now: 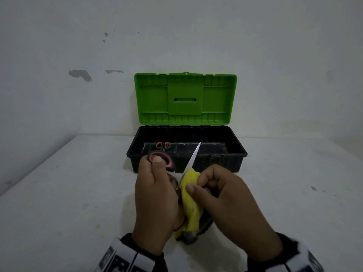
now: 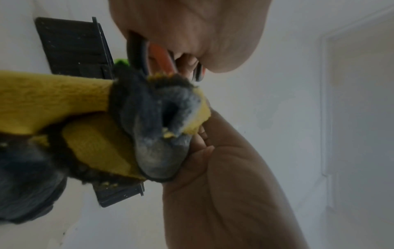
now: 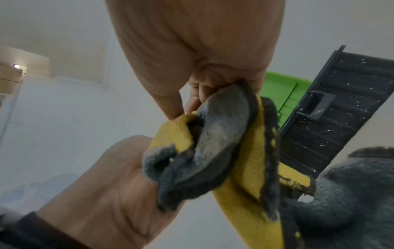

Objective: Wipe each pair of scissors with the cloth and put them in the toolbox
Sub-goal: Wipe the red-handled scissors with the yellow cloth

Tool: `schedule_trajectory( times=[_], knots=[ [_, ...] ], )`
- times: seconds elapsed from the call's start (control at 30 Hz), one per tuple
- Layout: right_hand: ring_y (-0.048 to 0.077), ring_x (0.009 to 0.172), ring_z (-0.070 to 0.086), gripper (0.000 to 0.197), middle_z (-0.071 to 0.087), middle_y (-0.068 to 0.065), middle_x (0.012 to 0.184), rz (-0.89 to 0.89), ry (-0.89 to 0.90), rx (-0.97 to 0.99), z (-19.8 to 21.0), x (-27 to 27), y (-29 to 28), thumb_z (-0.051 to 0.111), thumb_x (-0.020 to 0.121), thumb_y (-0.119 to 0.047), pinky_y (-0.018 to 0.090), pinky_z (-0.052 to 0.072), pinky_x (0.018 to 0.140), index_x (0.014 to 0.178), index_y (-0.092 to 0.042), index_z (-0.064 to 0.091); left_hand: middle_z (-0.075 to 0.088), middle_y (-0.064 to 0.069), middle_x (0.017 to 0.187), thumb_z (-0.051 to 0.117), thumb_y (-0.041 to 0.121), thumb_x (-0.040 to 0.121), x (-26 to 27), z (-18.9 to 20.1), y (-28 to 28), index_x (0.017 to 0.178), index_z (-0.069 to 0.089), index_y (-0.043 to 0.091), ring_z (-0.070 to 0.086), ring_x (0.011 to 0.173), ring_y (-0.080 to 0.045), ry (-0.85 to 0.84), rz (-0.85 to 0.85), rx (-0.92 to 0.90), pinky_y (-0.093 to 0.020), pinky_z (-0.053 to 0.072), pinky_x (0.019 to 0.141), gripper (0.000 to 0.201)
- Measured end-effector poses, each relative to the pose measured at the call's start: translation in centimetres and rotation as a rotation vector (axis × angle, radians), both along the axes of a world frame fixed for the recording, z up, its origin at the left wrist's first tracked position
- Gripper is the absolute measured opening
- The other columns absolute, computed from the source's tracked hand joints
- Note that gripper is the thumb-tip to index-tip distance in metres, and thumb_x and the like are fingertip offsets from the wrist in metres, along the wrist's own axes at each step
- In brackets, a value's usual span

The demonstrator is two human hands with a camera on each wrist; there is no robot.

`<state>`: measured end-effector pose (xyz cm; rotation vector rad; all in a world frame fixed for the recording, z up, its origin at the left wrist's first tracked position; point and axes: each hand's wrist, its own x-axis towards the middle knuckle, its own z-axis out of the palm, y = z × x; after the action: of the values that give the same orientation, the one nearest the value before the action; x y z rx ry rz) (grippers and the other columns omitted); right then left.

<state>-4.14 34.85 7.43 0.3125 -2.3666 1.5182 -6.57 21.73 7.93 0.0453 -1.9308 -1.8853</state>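
My left hand (image 1: 157,185) grips the black-and-red handles of a pair of scissors (image 1: 193,156), whose bare steel blade points up and away over the toolbox's front wall. My right hand (image 1: 214,185) pinches a yellow-and-grey cloth (image 1: 190,201) around the lower part of the blade. In the left wrist view the scissor handles (image 2: 147,55) show under my curled fingers, with the cloth (image 2: 64,101) bunched below. The right wrist view shows the cloth (image 3: 245,151) squeezed between thumb and fingers. The black toolbox (image 1: 231,154) stands open, green lid (image 1: 184,99) upright. Orange-handled scissors (image 1: 163,145) lie inside at the left.
The toolbox sits at the back of a white table (image 1: 68,183), against a white wall (image 1: 78,55). Both of my hands work just in front of the box, above the tabletop. My sleeves (image 1: 127,258) are dark with white print.
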Motion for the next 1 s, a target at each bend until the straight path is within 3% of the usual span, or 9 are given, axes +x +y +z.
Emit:
schedule_trajectory(
  times=[0.13,0.27,0.43,0.53,0.6,0.67,0.83,0.9,1.0],
  knots=[
    [0.028,0.060,0.058,0.019,0.064,0.012,0.066,0.024,-0.053,-0.050,0.0,-0.2,0.2,0.074,0.083,-0.025,0.035,0.053,0.058,0.085,-0.019,0.056,0.043,0.006,0.053,0.033,0.031,0.102,-0.1,-0.5,-0.1,0.080,0.047,0.026,0.039,0.046,-0.007,0.059,-0.002,-0.026,-0.030,0.038,0.047,0.027],
    [0.018,0.053,0.053,0.019,0.061,0.011,0.059,0.032,-0.047,-0.022,0.5,-0.1,1.0,0.076,0.081,-0.024,0.029,0.047,0.054,0.082,-0.019,0.058,0.043,0.009,0.055,0.035,0.033,0.102,-0.5,-0.8,-1.0,0.079,0.055,0.032,0.045,0.056,-0.021,0.030,-0.014,0.082,-0.043,0.046,0.055,0.031],
    [0.037,0.067,0.064,0.019,0.067,0.015,0.065,0.000,-0.108,0.007,0.7,0.4,2.1,0.077,0.079,-0.028,0.045,0.054,0.065,0.079,-0.020,0.060,0.034,-0.001,0.057,0.033,0.031,0.104,-0.8,-0.4,-1.8,0.083,0.052,0.019,0.039,0.054,-0.029,-0.041,-0.064,0.233,-0.034,0.050,0.044,0.030],
    [0.029,0.058,0.060,0.020,0.065,0.009,0.062,0.007,-0.073,-0.004,0.9,0.4,1.5,0.079,0.078,-0.027,0.039,0.052,0.059,0.077,-0.019,0.060,0.036,0.005,0.054,0.033,0.035,0.103,-0.5,-0.7,-1.1,0.075,0.049,0.026,0.037,0.052,-0.024,-0.002,-0.059,0.132,-0.044,0.051,0.050,0.034],
    [0.007,0.048,0.051,0.021,0.059,-0.001,0.056,0.019,-0.025,0.016,0.9,0.1,1.0,0.079,0.078,-0.025,0.021,0.044,0.050,0.076,-0.018,0.060,0.043,0.001,0.063,0.031,0.037,0.103,-0.1,-0.8,-0.6,0.078,0.047,0.026,0.043,0.057,-0.020,0.032,-0.018,-0.007,-0.037,0.044,0.056,0.031],
    [0.002,0.046,0.048,0.020,0.054,-0.009,0.052,0.008,-0.002,0.036,1.0,-0.2,0.6,0.079,0.079,-0.022,0.010,0.037,0.049,0.076,-0.017,0.059,0.046,-0.002,0.068,0.030,0.038,0.102,0.0,-0.6,-0.5,0.079,0.046,0.026,0.045,0.059,-0.016,0.049,0.032,-0.044,-0.033,0.038,0.056,0.030],
    [0.016,0.050,0.053,0.020,0.062,0.008,0.059,0.006,-0.009,0.038,0.8,-0.4,0.9,0.077,0.080,-0.026,0.030,0.047,0.050,0.074,-0.019,0.059,0.038,0.009,0.049,0.036,0.034,0.102,-1.0,-0.9,-1.1,0.072,0.053,0.031,0.035,0.052,-0.018,-0.024,-0.066,0.134,-0.052,0.044,0.049,0.036],
    [0.015,0.050,0.053,0.020,0.062,0.008,0.058,0.008,-0.042,0.047,0.8,-0.4,1.4,0.076,0.080,-0.026,0.029,0.049,0.052,0.073,-0.018,0.060,0.038,0.010,0.049,0.036,0.033,0.102,-0.8,-0.9,-1.0,0.076,0.055,0.026,0.036,0.055,-0.021,-0.058,-0.102,0.205,-0.063,0.046,0.050,0.033],
    [0.015,0.049,0.051,0.021,0.062,0.015,0.059,0.006,-0.095,0.048,0.8,-0.3,2.7,0.077,0.080,-0.026,0.026,0.046,0.050,0.071,-0.017,0.060,0.039,0.008,0.050,0.036,0.028,0.103,-0.9,-0.9,-1.1,0.077,0.056,0.023,0.040,0.053,-0.021,-0.102,-0.101,0.308,-0.049,0.053,0.049,0.033]
  ],
)
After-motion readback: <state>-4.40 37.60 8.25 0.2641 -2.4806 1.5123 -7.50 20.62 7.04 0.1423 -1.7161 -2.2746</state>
